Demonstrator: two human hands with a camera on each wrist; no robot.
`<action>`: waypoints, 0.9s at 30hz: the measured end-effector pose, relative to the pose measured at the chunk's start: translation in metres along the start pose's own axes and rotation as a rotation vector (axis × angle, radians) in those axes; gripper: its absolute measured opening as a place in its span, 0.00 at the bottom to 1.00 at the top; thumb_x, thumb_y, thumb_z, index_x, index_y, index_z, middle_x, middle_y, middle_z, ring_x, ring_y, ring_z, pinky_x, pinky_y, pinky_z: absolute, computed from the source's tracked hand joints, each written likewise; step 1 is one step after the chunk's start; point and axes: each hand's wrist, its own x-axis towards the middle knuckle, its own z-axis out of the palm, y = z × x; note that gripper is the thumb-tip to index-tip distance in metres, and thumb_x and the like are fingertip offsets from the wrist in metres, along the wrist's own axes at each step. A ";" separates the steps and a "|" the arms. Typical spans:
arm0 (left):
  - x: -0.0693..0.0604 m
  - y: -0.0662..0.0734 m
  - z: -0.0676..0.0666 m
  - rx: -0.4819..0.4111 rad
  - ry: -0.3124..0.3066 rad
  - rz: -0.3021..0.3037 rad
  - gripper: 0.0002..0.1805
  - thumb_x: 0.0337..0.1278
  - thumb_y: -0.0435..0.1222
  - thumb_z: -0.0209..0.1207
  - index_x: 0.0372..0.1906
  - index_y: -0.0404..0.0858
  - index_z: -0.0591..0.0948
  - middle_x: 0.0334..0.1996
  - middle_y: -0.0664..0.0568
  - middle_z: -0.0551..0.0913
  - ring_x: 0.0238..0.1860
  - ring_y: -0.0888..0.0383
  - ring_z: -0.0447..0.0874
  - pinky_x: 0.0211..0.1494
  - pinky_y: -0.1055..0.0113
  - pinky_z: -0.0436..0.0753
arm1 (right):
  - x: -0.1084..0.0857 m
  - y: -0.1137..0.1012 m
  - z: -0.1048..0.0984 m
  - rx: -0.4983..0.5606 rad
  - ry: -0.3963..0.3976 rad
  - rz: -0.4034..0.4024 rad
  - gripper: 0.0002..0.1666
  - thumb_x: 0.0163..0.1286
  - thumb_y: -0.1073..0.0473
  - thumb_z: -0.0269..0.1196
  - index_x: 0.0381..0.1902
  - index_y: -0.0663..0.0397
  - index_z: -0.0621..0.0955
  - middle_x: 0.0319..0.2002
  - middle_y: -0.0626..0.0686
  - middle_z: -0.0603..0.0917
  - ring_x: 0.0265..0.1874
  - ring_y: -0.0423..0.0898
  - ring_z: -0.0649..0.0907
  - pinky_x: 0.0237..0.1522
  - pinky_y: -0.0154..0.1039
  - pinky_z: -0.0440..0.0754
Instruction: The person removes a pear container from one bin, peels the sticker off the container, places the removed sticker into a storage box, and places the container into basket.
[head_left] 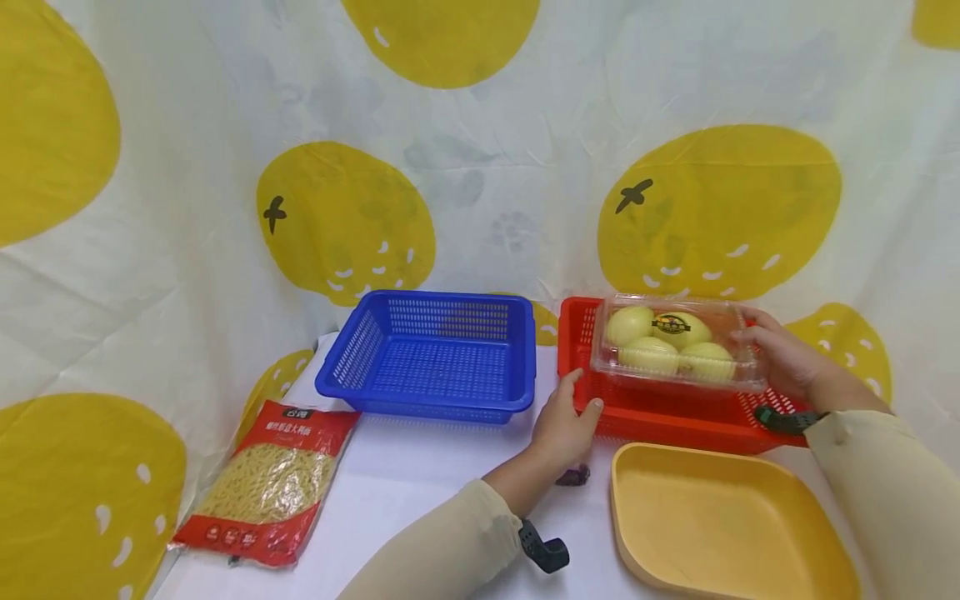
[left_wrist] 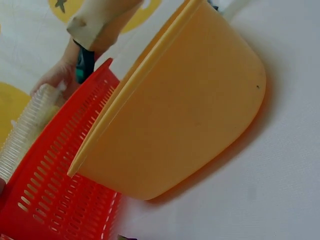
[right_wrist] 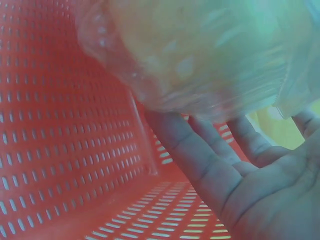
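The fingers of the right hand (head_left: 783, 350) are curled about the right end of a clear plastic box (head_left: 678, 342), the thumb along its near side and the other fingertips spread against it from beyond and below. Four pale yellow fruits (head_left: 648, 357) show through its lid, and a dark label (head_left: 671, 323) sits on top. The box is held up over the red basket (head_left: 675, 429), tipped toward the head camera, with the slotted basket floor below it in the right wrist view.

The thumb and forefinger of the left hand (head_left: 564, 429) stand parted and relaxed at the basket's near left corner, lifting nothing; they seem to touch the rim, though the contact is hard to make out.

Just in front of the red basket stands a yellow tub (head_left: 720, 517), and a small dark object (head_left: 573, 476) lies by the left wrist. To the left is a blue basket (head_left: 446, 367), and before its left corner a red bag of pasta (head_left: 273, 483) lies flat. All rest on a white desk (head_left: 405, 483); a fruit-patterned cloth (head_left: 525, 167) hangs behind.
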 end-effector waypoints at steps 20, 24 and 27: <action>-0.038 0.020 -0.051 -0.099 -0.030 0.194 0.41 0.74 0.50 0.64 0.84 0.63 0.58 0.82 0.60 0.60 0.82 0.51 0.60 0.70 0.43 0.80 | -0.038 -0.030 0.044 0.090 0.045 -0.067 0.22 0.86 0.49 0.49 0.69 0.23 0.58 0.52 0.44 0.80 0.40 0.48 0.90 0.41 0.50 0.92; -0.047 0.026 -0.070 -0.098 -0.050 0.234 0.41 0.74 0.50 0.64 0.84 0.64 0.57 0.83 0.60 0.58 0.83 0.50 0.59 0.72 0.43 0.78 | -0.051 -0.038 0.060 0.109 0.018 -0.114 0.20 0.87 0.53 0.47 0.69 0.28 0.59 0.52 0.45 0.80 0.41 0.46 0.89 0.41 0.47 0.92; -0.051 0.029 -0.084 -0.099 -0.063 0.271 0.41 0.75 0.49 0.63 0.84 0.64 0.56 0.84 0.58 0.58 0.83 0.50 0.58 0.74 0.44 0.75 | -0.062 -0.044 0.070 0.124 0.008 -0.139 0.21 0.86 0.57 0.46 0.70 0.32 0.60 0.53 0.46 0.81 0.41 0.46 0.89 0.41 0.44 0.92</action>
